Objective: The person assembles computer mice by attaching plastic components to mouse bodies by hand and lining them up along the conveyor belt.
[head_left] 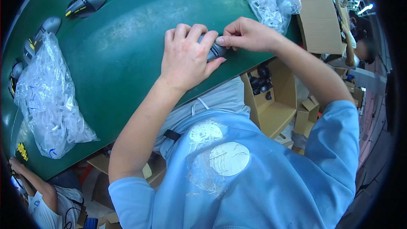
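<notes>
A grey and black computer mouse [216, 51] lies on the green table close to its near edge. My left hand [186, 53] is wrapped over it from the left, fingers curled across its top and thumb along its near side. Much of the mouse is hidden beneath that hand. At its right end my right hand [246, 34] is closed, thumb and forefinger pressed together against or just beside the mouse. Whatever sits between those fingertips is too small or too covered to make out.
More grey mice with yellow marks [87, 3] line the far left. Clear bags of translucent parts [55, 97] lie left and far right [271, 4]. Small yellow pieces [22, 151] sit by a co-worker's arm [36, 178]. Cardboard boxes [313, 12] stand right; one below holds dark domed parts [260, 80].
</notes>
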{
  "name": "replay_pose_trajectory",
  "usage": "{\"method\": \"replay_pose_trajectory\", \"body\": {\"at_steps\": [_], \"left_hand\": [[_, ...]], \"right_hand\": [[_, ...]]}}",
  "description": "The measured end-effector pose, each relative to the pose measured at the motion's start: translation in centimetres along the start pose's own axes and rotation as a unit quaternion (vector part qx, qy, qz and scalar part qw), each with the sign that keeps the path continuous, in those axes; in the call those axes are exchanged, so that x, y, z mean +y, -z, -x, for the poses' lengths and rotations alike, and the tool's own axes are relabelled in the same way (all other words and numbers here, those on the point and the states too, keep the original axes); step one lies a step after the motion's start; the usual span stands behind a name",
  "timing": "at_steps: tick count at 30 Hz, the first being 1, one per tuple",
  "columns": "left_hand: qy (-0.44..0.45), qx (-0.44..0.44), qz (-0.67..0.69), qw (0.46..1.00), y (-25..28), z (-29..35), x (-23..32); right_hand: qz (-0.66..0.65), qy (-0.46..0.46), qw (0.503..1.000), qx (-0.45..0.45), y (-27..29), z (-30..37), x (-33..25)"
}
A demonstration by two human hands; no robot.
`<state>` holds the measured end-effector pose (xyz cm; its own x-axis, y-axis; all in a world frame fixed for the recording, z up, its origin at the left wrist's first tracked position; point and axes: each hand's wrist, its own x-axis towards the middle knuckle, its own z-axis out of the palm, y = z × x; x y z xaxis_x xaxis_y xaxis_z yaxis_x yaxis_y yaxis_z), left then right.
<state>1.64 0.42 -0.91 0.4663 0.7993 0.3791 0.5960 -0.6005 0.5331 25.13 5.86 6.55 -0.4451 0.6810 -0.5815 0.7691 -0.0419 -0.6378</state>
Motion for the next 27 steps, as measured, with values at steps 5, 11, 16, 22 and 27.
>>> {"method": "replay_pose_trajectory", "body": {"at_steps": [5,11,16,22,27], "left_hand": [[-0.007,0.011,0.015,1.0,-0.5,0.6,-0.3],[-0.014,-0.004,0.009,1.0,0.0,0.1,0.3],[-0.009,-0.002,0.01,1.0,0.5,-0.4,-0.7],[-0.015,0.01,0.092,0.996,1.2,-1.2,-1.7],[-0.048,0.098,-0.039,0.993,2.9,-13.7,-4.6]], "right_hand": [[0.08,-0.052,0.989,-0.114,2.0,-1.7,-2.7],[0.281,0.004,0.952,-0.124,2.9,-2.6,-5.9],[0.211,0.07,0.967,-0.129,3.2,-3.5,-4.2],[-0.2,0.094,0.961,0.166,-3.0,0.4,4.5],[-0.147,0.159,0.919,0.331,-6.7,3.3,5.0]]}}
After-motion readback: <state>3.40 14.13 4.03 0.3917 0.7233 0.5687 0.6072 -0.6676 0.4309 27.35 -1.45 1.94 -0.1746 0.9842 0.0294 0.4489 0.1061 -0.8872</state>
